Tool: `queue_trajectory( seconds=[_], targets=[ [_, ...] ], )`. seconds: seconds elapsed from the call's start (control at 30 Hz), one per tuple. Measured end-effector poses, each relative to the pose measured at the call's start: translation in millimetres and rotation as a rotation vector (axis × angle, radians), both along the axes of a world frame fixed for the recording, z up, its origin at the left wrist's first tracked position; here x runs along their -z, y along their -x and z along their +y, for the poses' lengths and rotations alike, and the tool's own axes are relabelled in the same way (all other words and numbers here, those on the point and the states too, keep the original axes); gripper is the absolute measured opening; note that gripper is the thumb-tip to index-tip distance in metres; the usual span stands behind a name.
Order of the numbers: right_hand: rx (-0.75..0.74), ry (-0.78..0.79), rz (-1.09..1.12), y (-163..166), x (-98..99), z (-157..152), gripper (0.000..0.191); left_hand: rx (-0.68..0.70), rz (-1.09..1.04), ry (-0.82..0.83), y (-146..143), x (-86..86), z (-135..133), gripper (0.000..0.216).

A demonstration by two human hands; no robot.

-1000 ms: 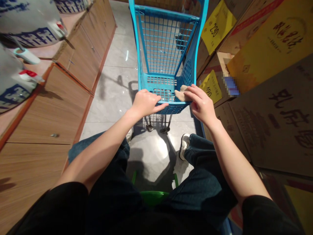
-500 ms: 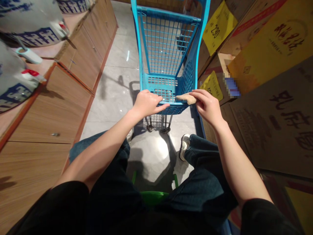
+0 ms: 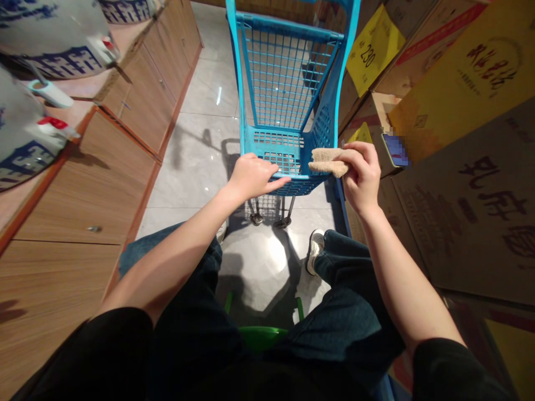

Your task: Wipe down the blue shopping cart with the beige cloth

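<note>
A blue plastic shopping cart (image 3: 290, 29) stands in front of me with its mesh basket facing up and its near edge by my hands. My left hand (image 3: 251, 177) grips that near rim, thumb stretched along the edge; its other fingertips are partly hidden. Between the thumb and fingers of my right hand (image 3: 363, 181) is a folded beige cloth (image 3: 328, 166). The cloth hangs just over the rim's right corner, its folds slightly apart. Whether it touches the rim I cannot tell.
Wooden cabinets (image 3: 79, 189) run along the left, with large white-and-blue jars (image 3: 71, 61) on top. Stacked cardboard boxes (image 3: 468, 206) and yellow price signs (image 3: 368, 53) line the right. A green stool (image 3: 263, 337) is under me on the grey tile floor (image 3: 200, 145).
My right hand has lifted the cloth and shifted slightly right, off the rim's near edge, and the cloth's folds show more. My left hand has stayed in place on the cart.
</note>
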State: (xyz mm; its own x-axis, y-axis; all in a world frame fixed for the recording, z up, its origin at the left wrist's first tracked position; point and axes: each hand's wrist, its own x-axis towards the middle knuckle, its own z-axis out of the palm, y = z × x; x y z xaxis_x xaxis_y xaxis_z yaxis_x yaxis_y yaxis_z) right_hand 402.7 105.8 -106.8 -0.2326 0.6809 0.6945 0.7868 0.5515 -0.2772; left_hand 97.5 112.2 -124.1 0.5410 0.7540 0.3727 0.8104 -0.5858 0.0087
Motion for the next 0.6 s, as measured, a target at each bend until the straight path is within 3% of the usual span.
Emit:
queue_trajectory(
  seconds=[0.2,0.33,0.43,0.53,0.6],
  targets=[
    [-0.006,0.049,-0.024,9,9.8,5,0.030,-0.009,0.032,-0.005,0,-0.2,0,0.066],
    [-0.101,0.082,-0.075,38,12.5,-9,0.021,-0.007,0.004,-0.008,0,0.5,0,0.065],
    [-0.078,0.085,-0.154,58,12.7,-19,0.018,-0.014,0.009,-0.022,-1,0.5,-1,0.064],
    [-0.094,0.086,-0.169,56,10.5,-15,0.005,-0.012,0.028,-0.028,-1,-0.3,-2,0.065],
    [-0.106,0.088,-0.157,46,9.2,-8,0.015,-0.010,0.029,-0.024,-1,-0.7,-2,0.066]
  ],
)
